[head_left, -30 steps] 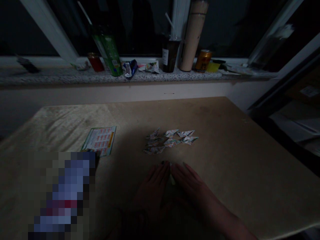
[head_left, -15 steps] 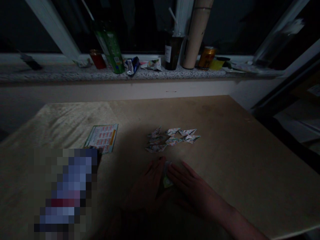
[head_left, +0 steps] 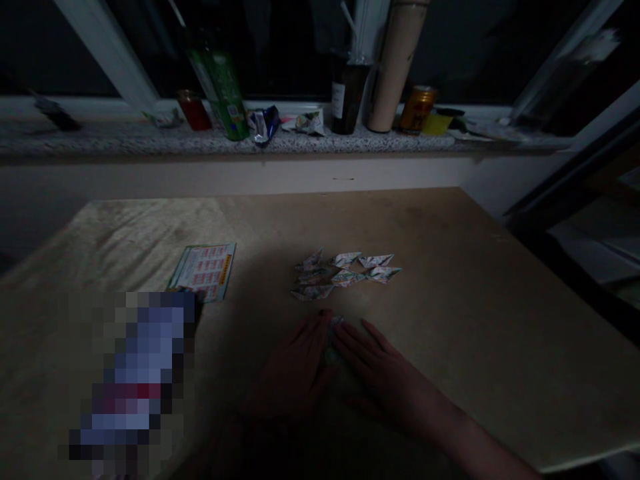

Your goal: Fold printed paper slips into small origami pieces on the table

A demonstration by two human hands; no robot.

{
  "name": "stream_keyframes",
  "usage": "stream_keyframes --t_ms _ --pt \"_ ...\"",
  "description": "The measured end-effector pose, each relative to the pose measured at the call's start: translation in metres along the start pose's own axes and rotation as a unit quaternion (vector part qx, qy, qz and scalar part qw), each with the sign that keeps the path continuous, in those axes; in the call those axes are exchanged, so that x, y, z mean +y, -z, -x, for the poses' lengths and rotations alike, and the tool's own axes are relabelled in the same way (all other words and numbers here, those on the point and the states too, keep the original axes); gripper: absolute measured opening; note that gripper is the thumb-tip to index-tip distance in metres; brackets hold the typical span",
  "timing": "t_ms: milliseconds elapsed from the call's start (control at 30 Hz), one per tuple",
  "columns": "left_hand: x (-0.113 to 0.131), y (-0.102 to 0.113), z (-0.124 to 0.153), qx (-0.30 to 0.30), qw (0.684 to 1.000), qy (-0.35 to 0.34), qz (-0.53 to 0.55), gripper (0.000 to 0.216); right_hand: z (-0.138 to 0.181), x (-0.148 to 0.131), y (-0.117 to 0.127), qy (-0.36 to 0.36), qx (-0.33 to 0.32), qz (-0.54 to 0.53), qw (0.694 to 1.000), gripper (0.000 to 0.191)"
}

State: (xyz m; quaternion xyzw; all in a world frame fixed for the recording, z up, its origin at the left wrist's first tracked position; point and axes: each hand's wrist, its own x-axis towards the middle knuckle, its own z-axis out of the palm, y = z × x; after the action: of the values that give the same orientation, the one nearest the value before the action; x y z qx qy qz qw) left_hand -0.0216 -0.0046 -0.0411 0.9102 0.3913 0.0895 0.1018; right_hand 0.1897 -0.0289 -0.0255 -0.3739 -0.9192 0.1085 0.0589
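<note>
A small piece of printed paper [head_left: 332, 353] lies on the table, mostly covered by my hands. My left hand [head_left: 295, 367] rests flat along its left side with fingers stretched forward. From the right, my right hand [head_left: 373, 357] lays its straight fingers over the paper, fingertips near the left hand's. Just beyond them are several folded paper pieces with pointed ends, such as one at the right [head_left: 384, 275] and one at the lower left [head_left: 313, 293]. Dim light and the fingers hide the folds of the paper under my hands.
A printed card [head_left: 206, 270] lies to the left on the tan table [head_left: 450, 320], with a blurred-out bluish object [head_left: 143, 367] nearer me. Along the stone windowsill [head_left: 285, 143] stand a green bottle [head_left: 227, 100], a dark cup [head_left: 347, 100], a tall tube [head_left: 395, 73] and a gold can [head_left: 417, 110].
Both hands stay nearly in place. The fingers have shifted slightly over the paper, and less of its near end shows. The whole view has tilted a little.
</note>
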Motion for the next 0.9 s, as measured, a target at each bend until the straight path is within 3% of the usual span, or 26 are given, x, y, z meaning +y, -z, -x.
stream_keyframes --t_ms 633,900 --pt "-0.001 -0.003 -0.001 0.006 0.999 0.004 -0.033 0.059 -0.002 0.000 0.001 -0.007 -0.014 -0.015 1.000 0.074" --pt "0.028 -0.013 0.017 0.100 0.981 0.049 -0.160 0.062 -0.004 0.002 0.004 -0.012 -0.027 -0.072 0.997 0.070"
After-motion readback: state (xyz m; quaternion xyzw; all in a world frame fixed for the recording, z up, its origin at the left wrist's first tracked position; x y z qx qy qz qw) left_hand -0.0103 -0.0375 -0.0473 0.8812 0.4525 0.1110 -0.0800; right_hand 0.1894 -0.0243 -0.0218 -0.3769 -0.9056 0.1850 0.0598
